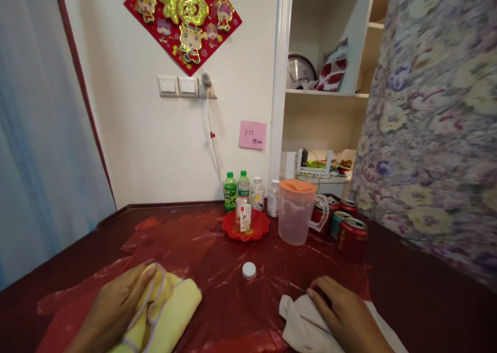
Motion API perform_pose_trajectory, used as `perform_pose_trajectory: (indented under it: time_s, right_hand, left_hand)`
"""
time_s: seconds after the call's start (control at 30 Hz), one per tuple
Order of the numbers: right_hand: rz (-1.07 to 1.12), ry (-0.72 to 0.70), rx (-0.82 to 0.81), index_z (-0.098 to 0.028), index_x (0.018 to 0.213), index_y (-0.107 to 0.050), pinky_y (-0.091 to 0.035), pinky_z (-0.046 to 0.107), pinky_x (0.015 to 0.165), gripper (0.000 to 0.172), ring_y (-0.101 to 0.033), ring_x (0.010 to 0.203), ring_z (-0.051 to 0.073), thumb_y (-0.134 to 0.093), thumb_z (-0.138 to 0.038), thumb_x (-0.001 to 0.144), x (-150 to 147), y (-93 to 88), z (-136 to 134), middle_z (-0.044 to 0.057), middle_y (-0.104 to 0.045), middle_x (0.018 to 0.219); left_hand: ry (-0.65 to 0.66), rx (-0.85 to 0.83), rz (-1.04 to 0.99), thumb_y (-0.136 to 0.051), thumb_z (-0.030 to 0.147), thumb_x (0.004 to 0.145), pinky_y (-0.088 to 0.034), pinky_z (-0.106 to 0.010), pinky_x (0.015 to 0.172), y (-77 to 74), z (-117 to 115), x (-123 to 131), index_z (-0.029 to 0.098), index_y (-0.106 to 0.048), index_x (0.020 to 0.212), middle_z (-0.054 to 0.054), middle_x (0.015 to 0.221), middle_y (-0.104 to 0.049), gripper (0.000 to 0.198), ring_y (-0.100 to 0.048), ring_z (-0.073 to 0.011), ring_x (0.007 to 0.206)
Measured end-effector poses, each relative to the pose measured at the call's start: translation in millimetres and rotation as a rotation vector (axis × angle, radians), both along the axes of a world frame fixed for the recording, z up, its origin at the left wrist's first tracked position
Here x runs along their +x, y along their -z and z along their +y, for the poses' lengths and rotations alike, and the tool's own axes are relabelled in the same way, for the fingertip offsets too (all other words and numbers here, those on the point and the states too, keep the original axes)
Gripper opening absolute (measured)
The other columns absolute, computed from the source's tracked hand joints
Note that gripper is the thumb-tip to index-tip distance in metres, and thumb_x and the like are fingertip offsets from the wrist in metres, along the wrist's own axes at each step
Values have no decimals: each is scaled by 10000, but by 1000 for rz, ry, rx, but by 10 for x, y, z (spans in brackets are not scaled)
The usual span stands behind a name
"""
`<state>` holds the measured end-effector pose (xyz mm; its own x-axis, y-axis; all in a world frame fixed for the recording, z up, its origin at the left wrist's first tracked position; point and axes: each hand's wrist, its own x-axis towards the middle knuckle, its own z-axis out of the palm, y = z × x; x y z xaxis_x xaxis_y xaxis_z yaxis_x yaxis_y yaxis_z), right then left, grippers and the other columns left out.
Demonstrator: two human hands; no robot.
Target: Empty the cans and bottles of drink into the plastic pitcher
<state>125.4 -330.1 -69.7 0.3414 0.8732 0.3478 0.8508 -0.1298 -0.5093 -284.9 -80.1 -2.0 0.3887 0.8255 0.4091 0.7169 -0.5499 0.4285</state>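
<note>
At the lower left, my left hand (116, 304) is closed on a yellow cloth (178, 304) with a light purple edge. My right hand (341, 309) lies over a white cloth (305, 319) at the lower right, its thumb and fingers pinching part of the fabric. Between the hands and a little farther off, a white cap (249, 270) rests on the red plastic sheet (209, 260). Beyond the cap stands a red scalloped plate (261, 226) with a clear bottle (243, 208) on it.
Behind the plate are a green bottle (230, 192) and white bottles (257, 193). To its right stand a clear pitcher (294, 218) with an orange lid and several cans (352, 237). A floral curtain (430, 109) hangs at the right, a blue curtain (46, 135) at the left.
</note>
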Motion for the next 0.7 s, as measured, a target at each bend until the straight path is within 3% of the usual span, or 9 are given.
perform_pose_trajectory:
  time_s: [0.13, 0.23, 0.33, 0.47, 0.6, 0.7]
  right_hand:
    - [-189, -5, 212, -236, 925, -641, -417, 309, 711, 343, -599, 758, 209, -380, -412, 1060, -2, -58, 1, 42, -597, 881]
    - [-291, -55, 297, -235, 953, -639, -402, 309, 719, 286, -584, 760, 205, -399, -341, 1066, -97, -259, 87, 38, -592, 896]
    - [-272, -137, 228, -223, 996, -629, -394, 303, 725, 223, -579, 795, 204, -420, -270, 1057, -306, -532, 266, 42, -593, 931]
    - [-246, -211, -9, -227, 1035, -654, -389, 293, 764, 97, -582, 875, 206, -598, -167, 983, -638, -786, 587, 28, -608, 976]
    - [-257, -230, -118, -226, 1038, -675, -389, 311, 813, 92, -564, 970, 232, -705, -199, 955, -822, -754, 872, 29, -615, 1029]
    - [-226, -221, -108, -233, 1038, -677, -384, 323, 851, 90, -542, 1007, 238, -713, -206, 959, -833, -594, 1003, 26, -606, 1066]
  left_hand:
    - [-15, 7, 13, -331, 542, 993, -498, -269, 674, 61, 28, -19, 249, -621, 776, -13, 742, -708, 466, -660, -206, 708]
    - [-3, -7, 14, -335, 538, 993, -498, -268, 679, 82, 32, -20, 253, -612, 786, -15, 769, -714, 448, -666, -207, 724]
    - [8, 0, 4, -341, 524, 996, -510, -278, 710, 78, 25, -17, 250, -618, 807, -25, 799, -722, 433, -681, -217, 757]
    - [13, -17, -2, -346, 521, 993, -538, -306, 741, 94, 40, -35, 260, -641, 848, -42, 852, -741, 420, -707, -243, 812]
    - [26, -25, -27, -375, 541, 985, -564, -295, 811, 163, 94, -75, 275, -674, 926, -45, 979, -763, 404, -727, -245, 927]
    - [19, 60, -10, -348, 566, 977, -573, -261, 734, 196, 106, -77, 276, -672, 839, -30, 868, -756, 456, -730, -220, 813]
